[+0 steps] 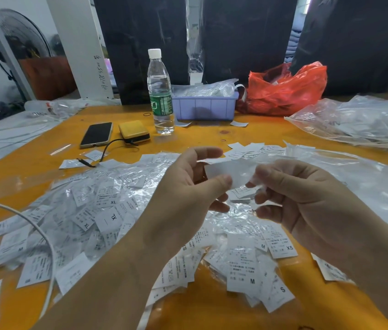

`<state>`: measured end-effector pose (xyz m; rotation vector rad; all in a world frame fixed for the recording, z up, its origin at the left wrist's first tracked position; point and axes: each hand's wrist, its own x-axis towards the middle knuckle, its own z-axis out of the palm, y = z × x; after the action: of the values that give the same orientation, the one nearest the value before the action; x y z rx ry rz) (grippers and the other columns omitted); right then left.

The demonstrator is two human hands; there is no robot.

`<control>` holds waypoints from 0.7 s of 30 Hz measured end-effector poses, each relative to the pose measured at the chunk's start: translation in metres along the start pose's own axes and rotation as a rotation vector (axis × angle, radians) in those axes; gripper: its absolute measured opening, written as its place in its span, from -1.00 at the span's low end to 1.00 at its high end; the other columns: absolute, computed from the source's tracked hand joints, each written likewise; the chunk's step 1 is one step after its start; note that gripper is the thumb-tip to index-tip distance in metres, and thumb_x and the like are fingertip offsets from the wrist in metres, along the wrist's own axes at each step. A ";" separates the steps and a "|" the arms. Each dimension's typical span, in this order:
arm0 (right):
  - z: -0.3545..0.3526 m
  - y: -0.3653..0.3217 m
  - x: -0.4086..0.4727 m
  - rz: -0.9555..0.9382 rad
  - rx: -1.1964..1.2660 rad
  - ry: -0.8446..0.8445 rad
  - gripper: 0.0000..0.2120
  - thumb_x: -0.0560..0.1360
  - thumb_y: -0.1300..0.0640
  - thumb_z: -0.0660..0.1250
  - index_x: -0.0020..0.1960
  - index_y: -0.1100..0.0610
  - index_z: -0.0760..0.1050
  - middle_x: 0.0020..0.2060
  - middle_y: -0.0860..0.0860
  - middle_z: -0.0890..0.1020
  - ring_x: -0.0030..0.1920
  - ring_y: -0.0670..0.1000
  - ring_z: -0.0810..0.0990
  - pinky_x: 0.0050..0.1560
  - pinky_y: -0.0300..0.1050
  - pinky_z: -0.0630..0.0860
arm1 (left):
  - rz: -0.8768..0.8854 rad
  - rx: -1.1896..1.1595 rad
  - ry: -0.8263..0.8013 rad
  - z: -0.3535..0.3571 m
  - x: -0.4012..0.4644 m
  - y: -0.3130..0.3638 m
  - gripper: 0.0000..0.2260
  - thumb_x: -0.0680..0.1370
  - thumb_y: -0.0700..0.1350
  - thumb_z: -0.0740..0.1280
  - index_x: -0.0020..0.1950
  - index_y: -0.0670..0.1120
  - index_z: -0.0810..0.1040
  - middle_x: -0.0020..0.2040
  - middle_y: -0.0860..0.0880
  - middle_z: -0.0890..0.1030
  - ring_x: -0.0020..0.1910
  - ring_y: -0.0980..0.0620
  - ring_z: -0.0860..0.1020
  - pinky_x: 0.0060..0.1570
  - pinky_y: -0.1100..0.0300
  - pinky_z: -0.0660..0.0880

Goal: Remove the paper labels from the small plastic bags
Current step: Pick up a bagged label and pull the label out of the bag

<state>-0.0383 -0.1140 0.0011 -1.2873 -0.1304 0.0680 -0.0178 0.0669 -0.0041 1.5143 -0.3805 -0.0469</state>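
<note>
White paper label (226,171), blurred, is up in the air above the middle of the tabletop (212,136), held between both hands. The left hand (188,186) pinches its left end, thumb in front and forefinger curled over the top. The right hand (307,196) has its thumb and fingers curled at the label's right end, where a wisp of clear film (258,184) shows; whether that is a small plastic bag I cannot tell.

Under the hands, a wide heap of bagged labels (107,210) covers the near half of the orange tabletop, printed with sizes XL, M, S, XS, and a white cable (45,236) curves across its left part. Loose labels (247,148) lie just beyond the hands.

Farther back, toward the far edge, stand a water bottle (161,94) and beside it a lilac tray (205,107) stuffed with clear bags. A red plastic bag (288,89) sits right of the tray. Left of the bottle lie a dark phone (96,134) and a yellow power bank (134,131). Crumpled clear sheeting (367,122) is piled at the far right corner.
</note>
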 end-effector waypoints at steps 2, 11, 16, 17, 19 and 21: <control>0.000 0.000 0.000 -0.002 -0.001 -0.009 -0.82 0.20 0.08 0.51 -0.30 0.18 0.61 -0.35 0.06 0.62 -0.37 -0.03 0.59 -0.38 -0.17 0.56 | -0.016 0.071 -0.031 0.001 -0.001 0.000 -0.74 0.39 -0.14 0.43 0.06 0.05 0.62 -0.25 0.07 0.64 -0.29 0.07 0.60 -0.22 0.16 0.62; 0.003 0.000 -0.002 -0.070 -0.062 -0.001 -0.87 0.18 0.09 0.50 -0.32 0.14 0.66 -0.37 0.07 0.64 -0.38 -0.02 0.59 -0.36 -0.15 0.58 | 0.127 0.491 -0.046 0.005 -0.006 -0.005 -0.85 0.52 0.12 0.30 0.04 0.17 0.57 -0.17 0.19 0.61 -0.19 0.15 0.58 -0.22 0.25 0.55; 0.001 0.002 -0.002 -0.063 -0.123 -0.032 -0.77 0.27 0.05 0.48 -0.18 0.19 0.67 -0.25 0.12 0.66 -0.31 0.02 0.62 -0.29 -0.12 0.60 | 0.032 0.395 -0.157 0.007 -0.004 -0.003 -0.73 0.53 0.15 0.18 0.06 0.12 0.61 -0.06 0.14 0.65 -0.07 0.19 0.59 -0.03 0.13 0.56; 0.001 0.003 -0.002 -0.065 -0.130 -0.036 -0.74 0.29 0.04 0.47 -0.15 0.22 0.66 -0.24 0.13 0.66 -0.30 0.02 0.62 -0.29 -0.12 0.60 | 0.019 0.376 -0.164 0.007 -0.004 -0.002 -0.74 0.54 0.11 0.19 0.06 0.08 0.62 -0.08 0.11 0.66 -0.09 0.17 0.60 -0.06 0.13 0.58; 0.002 0.003 -0.002 -0.079 -0.139 -0.021 -0.74 0.32 0.04 0.46 -0.14 0.24 0.66 -0.20 0.17 0.66 -0.30 0.02 0.61 -0.29 -0.13 0.60 | -0.013 0.313 -0.145 0.006 -0.003 -0.002 -0.81 0.59 -0.03 0.23 0.04 -0.02 0.63 -0.14 0.05 0.67 -0.17 0.12 0.62 -0.12 0.13 0.58; 0.001 0.002 -0.002 -0.100 -0.150 0.013 -0.83 0.35 0.08 0.45 -0.18 0.18 0.68 -0.15 0.18 0.68 -0.31 -0.01 0.60 -0.31 -0.14 0.59 | -0.047 0.244 -0.110 0.004 -0.001 -0.001 -0.81 0.64 -0.20 0.22 0.04 -0.05 0.63 -0.19 0.03 0.68 -0.23 0.09 0.62 -0.16 0.14 0.59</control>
<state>-0.0404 -0.1125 -0.0007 -1.4286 -0.1912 -0.0364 -0.0196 0.0636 -0.0051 1.7668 -0.4508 -0.1250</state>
